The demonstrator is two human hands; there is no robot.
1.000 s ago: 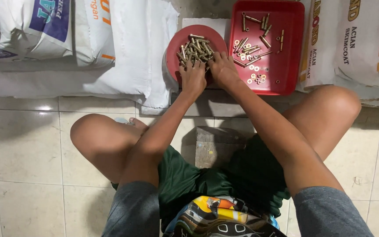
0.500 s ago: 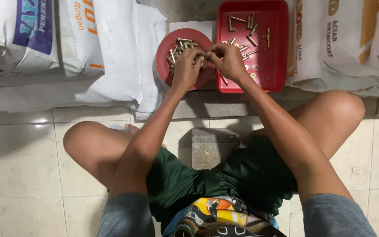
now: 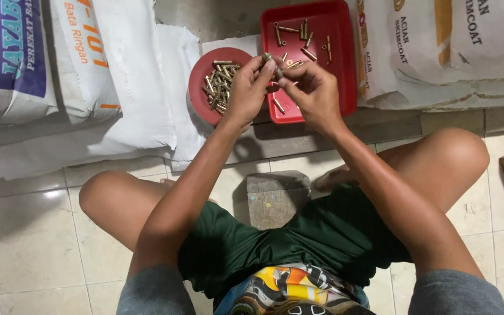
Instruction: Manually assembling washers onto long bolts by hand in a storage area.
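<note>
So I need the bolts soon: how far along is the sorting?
Done: a few brass bolts lie scattered in the red tray. In hand: left hand and right hand work one small piece together. Left: a heap in the round red bowl.

Seated with knees spread wide, the person stretches both bare arms forward and slightly inward, the left hand and right hand meeting close together in front, wrists bent, fingers curled and fingertips pinched toward each other, the thumbs nearly touching between the two hands.
</note>
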